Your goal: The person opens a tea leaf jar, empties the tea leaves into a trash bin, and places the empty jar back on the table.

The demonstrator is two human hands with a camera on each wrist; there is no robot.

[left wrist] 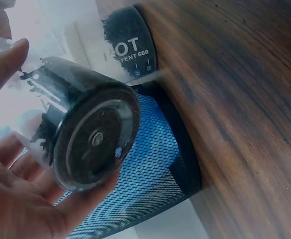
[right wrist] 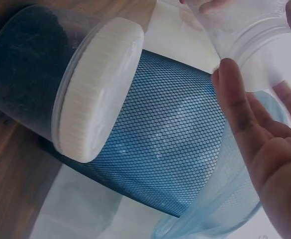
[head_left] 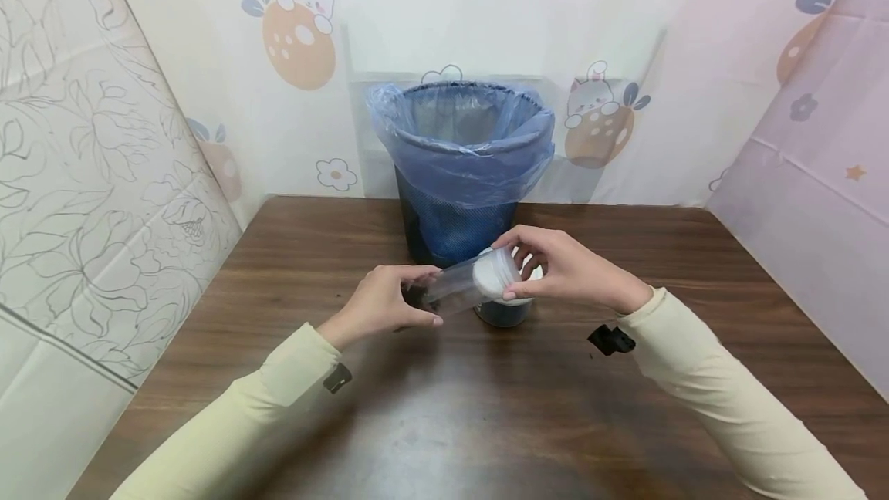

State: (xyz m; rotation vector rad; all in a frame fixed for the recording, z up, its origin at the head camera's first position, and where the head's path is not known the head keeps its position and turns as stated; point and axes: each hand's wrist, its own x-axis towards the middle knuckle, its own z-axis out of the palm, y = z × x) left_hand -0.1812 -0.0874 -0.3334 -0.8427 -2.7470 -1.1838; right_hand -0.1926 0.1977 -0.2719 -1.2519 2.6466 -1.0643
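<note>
A clear plastic jar (head_left: 454, 290) is tilted in mid-air between both hands, dark bits lying in its bottom end. My left hand (head_left: 378, 299) grips that end, thumb on one side and fingers on the other; the jar's round base (left wrist: 98, 139) faces the left wrist camera. Around the ringed mouth end, my right hand (head_left: 572, 265) holds with thumb and fingertips. Just behind and below, a second clear jar (right wrist: 26, 64) stands on the table, filled with something dark and topped by a ribbed white lid (right wrist: 103, 89). White print shows on its side in the left wrist view.
Behind the jars stands a black mesh wastebasket (head_left: 444, 218) lined with a blue plastic bag (head_left: 472, 168) folded over its rim. The brown wooden table (head_left: 417, 423) meets patterned curtains (head_left: 299, 130) at the back and sides.
</note>
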